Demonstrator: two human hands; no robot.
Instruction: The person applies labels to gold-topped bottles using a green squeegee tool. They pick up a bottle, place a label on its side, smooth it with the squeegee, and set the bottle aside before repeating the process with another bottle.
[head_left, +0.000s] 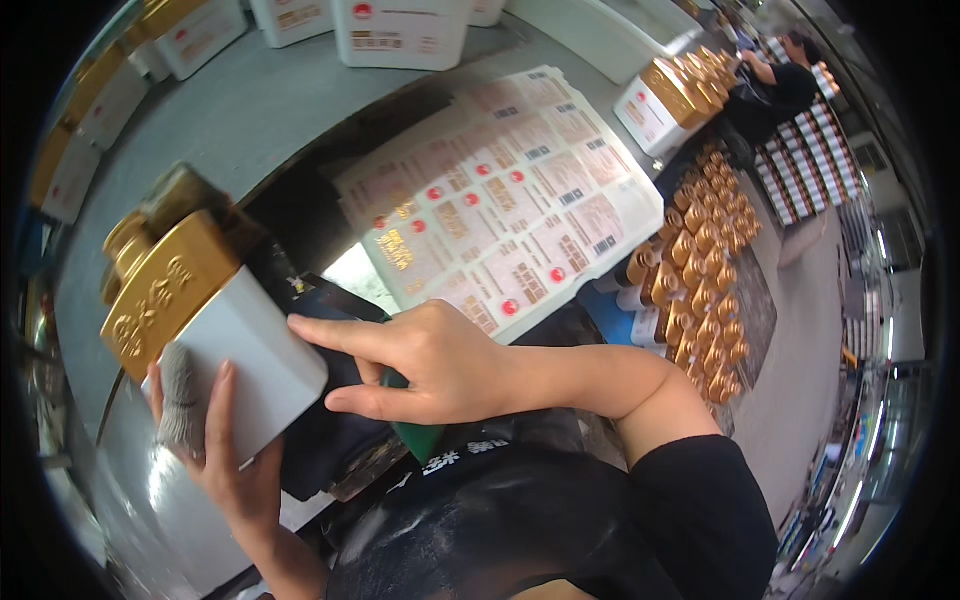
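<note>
A bottle with a blank white body [255,350] and a gold embossed shoulder [175,290] lies tilted at the left, its gold end toward the upper left. My left hand [225,450] grips its lower side, fingers spread over the white face; one finger wears a grey knitted cover [178,400]. My right hand [435,365] reaches across with the index fingertip at the bottle's edge and the thumb stretched out. Its other fingers are curled around a green flat piece [418,440], mostly hidden by the hand. Beyond lies a sheet of printed labels [480,205].
Labelled white bottles [400,35] stand along the grey table's [300,95] far side. More gold-topped bottles [665,100] stand at the far right, near another person [785,85] in black. Several gold-capped bottles [700,270] crowd the right side. A dark cloth [330,430] lies beside the held bottle.
</note>
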